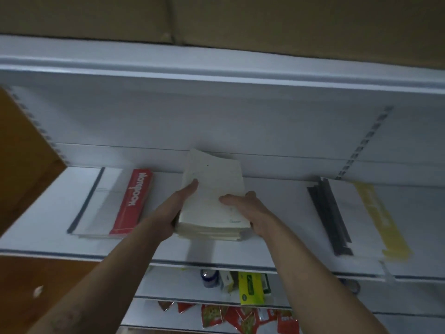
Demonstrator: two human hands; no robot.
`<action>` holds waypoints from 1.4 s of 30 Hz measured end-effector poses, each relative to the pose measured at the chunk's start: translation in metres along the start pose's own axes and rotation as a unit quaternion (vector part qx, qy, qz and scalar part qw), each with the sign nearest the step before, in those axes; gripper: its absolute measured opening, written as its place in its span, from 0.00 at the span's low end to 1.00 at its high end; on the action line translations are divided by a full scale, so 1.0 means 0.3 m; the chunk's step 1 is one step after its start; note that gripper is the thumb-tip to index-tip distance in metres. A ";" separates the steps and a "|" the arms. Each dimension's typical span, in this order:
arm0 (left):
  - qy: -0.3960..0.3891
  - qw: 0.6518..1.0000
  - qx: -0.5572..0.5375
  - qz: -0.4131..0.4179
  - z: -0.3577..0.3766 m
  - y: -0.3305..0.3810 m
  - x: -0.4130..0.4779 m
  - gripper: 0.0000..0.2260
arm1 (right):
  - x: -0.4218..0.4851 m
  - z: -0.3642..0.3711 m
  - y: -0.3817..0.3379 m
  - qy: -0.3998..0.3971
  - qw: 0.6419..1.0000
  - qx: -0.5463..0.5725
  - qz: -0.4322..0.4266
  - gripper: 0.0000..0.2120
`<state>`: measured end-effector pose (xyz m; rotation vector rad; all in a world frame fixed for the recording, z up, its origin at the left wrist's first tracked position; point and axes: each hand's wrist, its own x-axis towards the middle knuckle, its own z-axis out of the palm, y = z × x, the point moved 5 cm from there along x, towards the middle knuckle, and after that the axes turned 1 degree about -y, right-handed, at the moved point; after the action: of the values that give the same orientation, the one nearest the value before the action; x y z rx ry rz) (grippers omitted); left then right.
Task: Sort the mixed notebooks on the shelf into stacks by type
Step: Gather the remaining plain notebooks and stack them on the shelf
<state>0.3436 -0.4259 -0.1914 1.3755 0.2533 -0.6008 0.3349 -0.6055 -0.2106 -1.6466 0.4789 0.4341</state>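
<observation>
Gripped from both sides at the middle of the white shelf: a thick stack of pale notebooks, cream covers uppermost; left hand curled round the stack's left edge, thumb laid flat on the top cover, fingers tucked out of sight beneath; right hand clamped likewise on the right edge, thumb across the cover; far ends of the top covers curling upward toward the shelf's back wall (resting on the board or just above it: impossible to tell). To the left, near the held stack but apart from it: a red notebook with white lettering down its cover, lying on a low pile of white notebooks edged with a dark strip. Well off to the right: a flat pile with dark spines; farther right again, yellow-banded notebooks. Overhead: an upper shelf bearing brown cardboard boxes; at far left, a brown wooden panel. Below, on lower shelves: a dark-capped bottle; a yellow-green packet; a row of red sachets; all dim and slightly blurred.
</observation>
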 end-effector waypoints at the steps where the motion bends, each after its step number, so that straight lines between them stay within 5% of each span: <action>1: 0.013 1.000 -0.008 0.002 -0.048 0.015 -0.014 0.18 | 0.009 0.055 -0.010 -0.001 1.000 -0.009 -0.007 0.40; 7: 0.046 0.998 -0.035 0.005 -0.255 0.068 -0.054 0.25 | 0.031 0.264 -0.052 -0.002 0.999 -0.031 -0.035 0.18; 15: 0.042 0.999 -0.012 -0.001 -0.277 0.066 -0.036 0.13 | 0.032 0.284 -0.046 0.005 1.000 -0.005 0.009 0.08; 21: 0.011 0.999 -0.002 -0.034 -0.292 0.052 -0.010 0.21 | 0.025 0.276 -0.060 0.022 0.999 0.027 0.030 0.20; 26: -0.003 0.999 -0.003 -0.042 -0.303 0.060 -0.006 0.18 | 0.030 0.290 -0.059 0.045 0.999 0.009 0.026 0.22; 30: -0.014 0.997 0.068 -0.026 -0.323 0.097 -0.014 0.31 | 0.023 0.280 -0.049 0.019 0.999 0.008 0.034 0.36; 32: 0.042 0.978 0.203 0.024 -0.326 0.161 -0.028 0.37 | 0.006 0.246 -0.049 0.021 0.999 -0.007 0.028 0.43; 36: 0.180 0.861 0.445 0.167 -0.191 0.300 -0.086 0.40 | -0.035 0.069 -0.071 0.126 0.990 -0.049 -0.040 0.41; 39: 0.125 0.819 0.510 0.232 0.043 0.282 -0.085 0.33 | -0.077 -0.116 -0.085 0.184 0.978 -0.067 -0.072 0.34; 42: 0.035 0.818 0.539 0.196 0.282 0.170 -0.018 0.32 | -0.126 -0.346 -0.069 0.231 0.961 -0.130 -0.081 0.27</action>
<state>0.3520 -0.5025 -0.1292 2.4686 -0.3960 -0.3209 0.3152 -0.7040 -0.1599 -2.0364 0.6443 -0.0205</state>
